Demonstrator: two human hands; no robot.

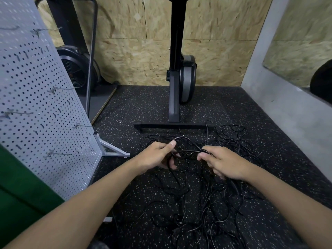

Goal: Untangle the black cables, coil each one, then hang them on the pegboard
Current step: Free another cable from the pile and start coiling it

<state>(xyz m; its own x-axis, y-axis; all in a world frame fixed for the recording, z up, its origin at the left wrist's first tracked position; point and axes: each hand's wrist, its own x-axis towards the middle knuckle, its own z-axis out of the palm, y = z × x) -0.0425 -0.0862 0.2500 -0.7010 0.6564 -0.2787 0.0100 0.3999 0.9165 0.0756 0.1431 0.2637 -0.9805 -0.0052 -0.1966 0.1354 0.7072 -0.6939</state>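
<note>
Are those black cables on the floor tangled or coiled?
Tangled. The cables sprawl in loose crossing loops over the floor; left hand and right hand each grip a strand.

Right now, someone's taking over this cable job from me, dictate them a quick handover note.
Left hand grips a black cable loop; right hand pinches the same loop's other end.
Remaining cables lie tangled on the floor below the hands.
Pegboard stands at left; its visible hooks hold nothing.
Done: nothing coiled or hung. Left: untangle, coil, hang every cable.
</note>
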